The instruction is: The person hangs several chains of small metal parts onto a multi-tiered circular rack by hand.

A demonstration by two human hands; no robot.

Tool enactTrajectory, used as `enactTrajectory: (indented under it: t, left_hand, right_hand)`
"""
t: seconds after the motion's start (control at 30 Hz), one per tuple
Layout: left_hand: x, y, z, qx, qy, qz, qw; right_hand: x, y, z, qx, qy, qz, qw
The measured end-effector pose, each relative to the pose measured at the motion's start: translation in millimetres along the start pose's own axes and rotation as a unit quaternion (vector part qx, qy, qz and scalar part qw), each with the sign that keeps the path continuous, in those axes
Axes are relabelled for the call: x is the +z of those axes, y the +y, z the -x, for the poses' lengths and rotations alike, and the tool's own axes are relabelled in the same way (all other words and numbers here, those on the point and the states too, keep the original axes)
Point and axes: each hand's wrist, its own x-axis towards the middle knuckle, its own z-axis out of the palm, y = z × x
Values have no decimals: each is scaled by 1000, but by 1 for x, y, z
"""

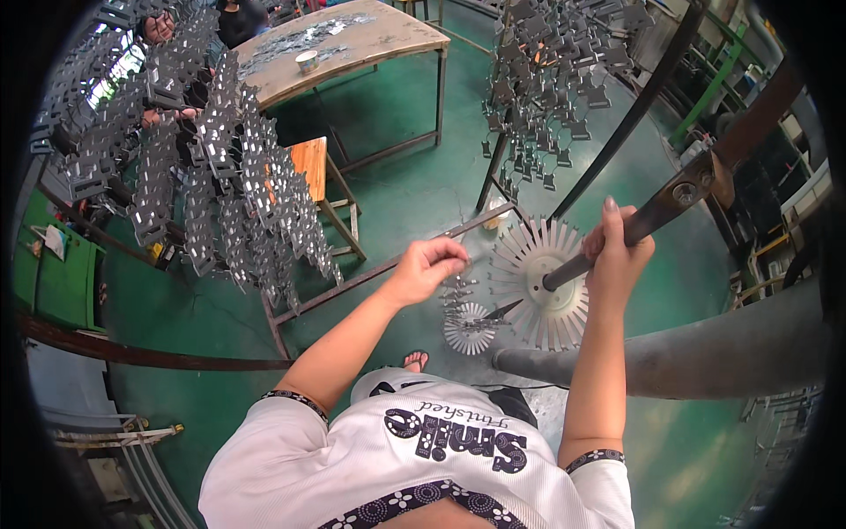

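Note:
My left hand (429, 269) is pinched closed in front of me. Right under its fingertips hangs a string of small grey metal parts (456, 304), whose top end seems to be between the fingers. My right hand (619, 247) is wrapped round a dark metal pole (661, 207), thumb pointing up. Lower on that pole sits a pale round wheel (539, 280) with flat spokes all round its edge. Beneath it, nearer the floor, is a spoked wheel (470, 329) that looks smaller; the string partly overlaps it.
Dense strings of grey metal plates (233, 167) hang at left, and more hanging plates (555, 70) at the back right. A rusty frame bar (388, 264) crosses ahead. Beyond are a worktable (388, 35) and wooden stool (310, 167). A thick grey pipe (705, 344) lies right.

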Motion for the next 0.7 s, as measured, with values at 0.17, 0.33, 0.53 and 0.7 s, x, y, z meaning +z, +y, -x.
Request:
enactTrajectory:
  t: [0.17, 0.33, 0.53, 0.7]
  left_hand:
    - [15, -19, 15, -47, -55, -44, 996]
    - [24, -21, 20, -26, -99, -60, 993]
    - [26, -31, 26, -29, -114, -88, 989]
    - [25, -25, 30, -9, -104, -122, 987]
  right_hand:
    - [-2, 5, 0, 0, -10, -25, 1000]
    - [-2, 6, 2, 8, -18, -30, 999]
    - [1, 5, 6, 18, -34, -46, 998]
    - [9, 0, 11, 39, -19, -13, 999]
